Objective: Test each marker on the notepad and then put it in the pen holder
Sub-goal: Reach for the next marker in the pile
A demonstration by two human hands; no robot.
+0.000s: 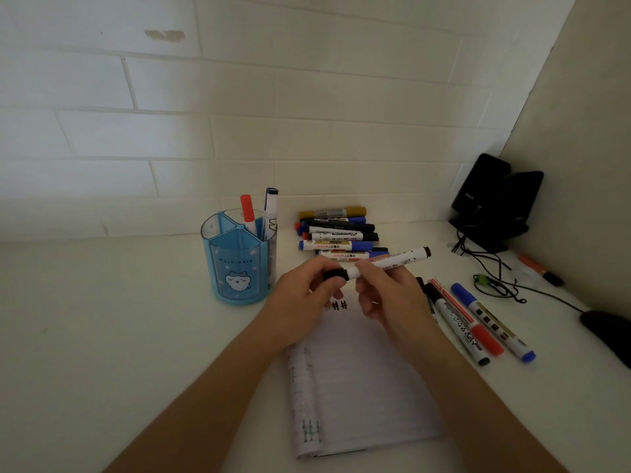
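A white marker with black ends (392, 260) is held level above the notepad (362, 380). My right hand (382, 295) grips its barrel. My left hand (307, 295) pinches the black cap (335, 274) at its left end. The notepad lies open on the desk with hash marks (338, 305) drawn near its top. The blue pen holder (239, 264) stands to the left with a red-capped marker (248, 211) and a blue-capped marker (270, 208) upright in it. A pile of markers (338, 235) lies behind my hands. More markers (478, 322) lie to the right of the notepad.
Black speakers (495, 203) stand in the back right corner with cables (495, 278) trailing over the desk. An orange marker (539, 269) lies by the right wall. A dark object (611, 332) sits at the right edge. A white brick wall runs behind the desk.
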